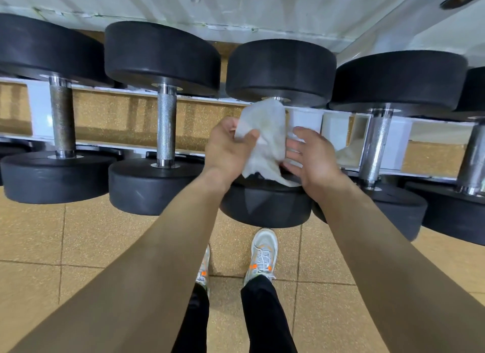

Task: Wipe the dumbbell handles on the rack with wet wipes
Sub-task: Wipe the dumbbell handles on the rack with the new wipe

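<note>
Two bare hands meet in the middle, at one black round-ended dumbbell [280, 71] that lies on a white metal rack [39, 108]. A white crumpled wet wipe [265, 132] is draped over the bar of this dumbbell, so the bar itself cannot be seen. The wipe runs from the far black end at 12 o'clock down to the near black end at 6 o'clock.

The left hand [228, 148] grasps the wipe. Its thumb lies on the front of the wipe and its fingers curl round behind. From this hand the wipe is at 3 o'clock, right against it. The right hand [312, 155] is loose, with its fingers spread and nearly straight. It holds nothing. Its fingertips [292, 145] reach the side of the wipe, and from this hand the wipe is at 9 o'clock. So the wipe sits between the two hands.

At 9 o'clock from the wipe lies a black dumbbell with a rough silver bar [165, 124]. Past it is a dumbbell with a darker bar [62, 121]. At 3 o'clock lies a dumbbell with a shiny smooth bar [375, 148]. At 6 o'clock, below the arms, grey and white shoes with orange bits [263, 253] stand on tan speckled floor tiles [78, 234]. At 12 o'clock is a white ribbed wall [236, 6].
</note>
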Demonstrator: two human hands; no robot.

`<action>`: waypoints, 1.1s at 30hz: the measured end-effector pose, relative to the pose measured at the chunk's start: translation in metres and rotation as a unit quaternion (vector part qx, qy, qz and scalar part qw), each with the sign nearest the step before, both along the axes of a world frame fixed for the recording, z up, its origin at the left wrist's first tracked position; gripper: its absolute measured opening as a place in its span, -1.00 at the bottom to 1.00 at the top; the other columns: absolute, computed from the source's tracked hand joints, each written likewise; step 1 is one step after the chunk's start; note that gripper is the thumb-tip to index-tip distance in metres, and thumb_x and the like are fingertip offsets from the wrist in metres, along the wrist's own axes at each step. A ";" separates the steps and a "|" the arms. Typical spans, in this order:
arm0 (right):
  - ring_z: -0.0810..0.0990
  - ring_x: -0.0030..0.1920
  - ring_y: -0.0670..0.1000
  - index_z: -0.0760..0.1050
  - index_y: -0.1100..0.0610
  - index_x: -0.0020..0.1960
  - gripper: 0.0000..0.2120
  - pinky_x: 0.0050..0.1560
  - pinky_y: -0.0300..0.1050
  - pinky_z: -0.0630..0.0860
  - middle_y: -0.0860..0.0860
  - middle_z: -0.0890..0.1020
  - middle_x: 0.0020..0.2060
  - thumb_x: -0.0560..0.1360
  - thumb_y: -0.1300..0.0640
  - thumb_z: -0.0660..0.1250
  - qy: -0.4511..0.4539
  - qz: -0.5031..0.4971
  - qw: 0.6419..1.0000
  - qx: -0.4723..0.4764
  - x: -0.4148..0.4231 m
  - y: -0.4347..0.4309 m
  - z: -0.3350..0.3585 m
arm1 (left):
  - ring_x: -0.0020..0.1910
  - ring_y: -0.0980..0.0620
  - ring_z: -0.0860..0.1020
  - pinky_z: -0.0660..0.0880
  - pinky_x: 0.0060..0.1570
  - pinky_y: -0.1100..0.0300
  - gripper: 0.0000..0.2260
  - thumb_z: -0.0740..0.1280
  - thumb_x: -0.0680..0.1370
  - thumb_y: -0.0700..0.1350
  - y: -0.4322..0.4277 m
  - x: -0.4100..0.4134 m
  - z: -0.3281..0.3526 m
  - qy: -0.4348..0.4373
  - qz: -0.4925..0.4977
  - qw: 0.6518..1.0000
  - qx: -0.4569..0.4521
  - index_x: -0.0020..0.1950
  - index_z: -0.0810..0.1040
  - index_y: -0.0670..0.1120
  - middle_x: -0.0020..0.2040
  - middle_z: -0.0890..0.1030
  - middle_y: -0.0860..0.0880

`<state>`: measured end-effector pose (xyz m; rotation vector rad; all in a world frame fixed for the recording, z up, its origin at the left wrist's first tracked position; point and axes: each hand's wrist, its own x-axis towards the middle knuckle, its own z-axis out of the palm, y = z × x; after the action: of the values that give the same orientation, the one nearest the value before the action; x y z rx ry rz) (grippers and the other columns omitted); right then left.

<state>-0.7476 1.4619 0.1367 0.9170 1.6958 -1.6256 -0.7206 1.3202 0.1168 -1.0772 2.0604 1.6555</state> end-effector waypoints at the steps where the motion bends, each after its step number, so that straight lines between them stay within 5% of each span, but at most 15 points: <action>1: 0.64 -0.22 -0.02 0.51 0.07 -0.05 -0.81 -0.13 -0.17 0.55 -0.02 0.68 -0.23 0.65 0.22 0.17 0.026 -0.034 0.999 0.013 0.001 0.000 0.000 | -0.11 0.04 0.66 0.61 -0.07 0.14 -0.89 0.43 0.59 -0.10 -0.003 -0.003 -0.006 -0.004 -0.015 1.000 -0.022 -0.01 0.51 -0.02 -0.10 0.66 0.04; 5: 0.60 -0.19 0.00 0.49 0.09 -0.02 -0.80 -0.10 -0.25 0.50 0.01 0.66 -0.20 0.59 0.34 0.17 0.140 -0.115 0.982 0.053 0.008 -0.001 -0.001 | 0.05 -0.06 0.59 0.54 0.03 0.09 -0.77 0.38 0.60 0.04 -0.004 -0.012 -0.021 -0.077 -0.129 0.981 -0.121 0.20 0.49 -0.02 0.02 0.60 -0.01; 7: 0.57 -0.16 -0.05 0.51 0.04 -0.05 -0.79 -0.06 -0.26 0.47 -0.08 0.62 -0.21 0.58 0.30 0.19 0.145 -0.047 0.982 0.114 0.017 -0.003 -0.005 | 0.14 -0.08 0.52 0.48 0.10 0.07 -0.63 0.40 0.58 0.08 0.001 -0.013 -0.023 -0.113 -0.151 0.968 -0.166 0.30 0.44 -0.04 0.11 0.53 -0.04; 10: 0.59 -0.06 -0.01 0.52 -0.05 0.02 -0.86 0.07 -0.07 0.52 -0.15 0.60 -0.09 0.57 0.17 0.25 0.154 0.097 0.959 0.218 0.035 -0.001 -0.018 | 0.19 -0.04 0.47 0.40 0.12 0.17 -0.68 0.41 0.57 0.00 0.008 -0.009 -0.016 -0.019 -0.087 0.963 -0.255 0.26 0.43 -0.04 0.22 0.47 -0.04; 13: 0.58 0.08 0.09 0.50 0.02 0.24 -0.68 0.12 0.03 0.52 -0.02 0.60 0.11 0.52 0.02 0.22 0.142 0.161 0.933 0.288 0.047 0.005 -0.027 | 0.05 0.06 0.54 0.43 0.09 0.26 -0.83 0.35 0.61 -0.04 0.022 -0.011 -0.010 -0.011 -0.066 0.987 -0.148 0.16 0.47 -0.02 0.11 0.56 0.02; 16: 0.59 0.03 0.07 0.50 0.03 0.18 -0.61 0.05 -0.03 0.51 0.02 0.62 0.08 0.42 -0.08 0.14 0.130 0.059 0.955 0.259 0.052 0.001 -0.028 | 0.16 -0.05 0.57 0.50 0.22 0.12 -0.49 0.50 0.49 0.09 0.037 -0.019 -0.014 -0.104 -0.118 0.987 -0.017 0.34 0.43 -0.08 0.17 0.59 -0.02; 21: 0.57 -0.11 -0.04 0.47 -0.05 -0.04 -0.86 -0.13 -0.15 0.44 0.00 0.62 -0.04 0.49 0.04 0.15 0.158 -0.026 0.951 0.266 0.055 -0.004 -0.026 | 0.12 -0.15 0.63 0.60 0.18 -0.06 -0.32 0.58 0.32 0.14 0.052 -0.033 -0.030 -0.162 -0.072 0.983 0.041 0.31 0.49 -0.15 0.17 0.64 -0.14; 27: 0.56 -0.08 0.07 0.47 -0.02 -0.08 -0.80 -0.04 -0.03 0.48 0.02 0.61 -0.08 0.45 0.01 0.08 0.163 0.002 0.951 0.262 0.053 -0.003 -0.029 | -0.04 -0.10 0.69 0.63 -0.03 0.05 -0.42 0.61 0.32 0.17 0.050 -0.044 -0.038 -0.160 -0.002 0.979 0.123 0.19 0.62 -0.14 -0.04 0.71 -0.06; 31: 0.57 -0.08 0.10 0.47 -0.05 -0.11 -0.83 -0.03 0.01 0.51 0.04 0.62 -0.10 0.44 0.03 0.10 0.160 -0.012 0.951 0.265 0.053 -0.002 -0.032 | 0.02 -0.11 0.63 0.60 -0.11 0.03 -0.34 0.58 0.31 0.24 0.040 -0.066 -0.032 -0.143 -0.015 0.979 0.144 0.24 0.47 -0.08 0.08 0.62 -0.05; 33: 0.58 -0.10 0.10 0.45 -0.08 -0.14 -0.85 -0.03 0.02 0.52 0.04 0.62 -0.11 0.44 0.03 0.10 0.156 -0.009 0.951 0.266 0.052 -0.003 -0.031 | -0.10 -0.10 0.62 0.52 -0.22 0.11 -0.42 0.56 0.34 0.23 0.035 -0.073 -0.032 -0.135 -0.031 0.976 0.169 0.19 0.53 -0.08 -0.07 0.61 -0.05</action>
<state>-0.6954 1.4590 0.1054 0.9507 2.4249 -1.3962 -0.7937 1.3554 0.0849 -1.0410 1.5588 1.6486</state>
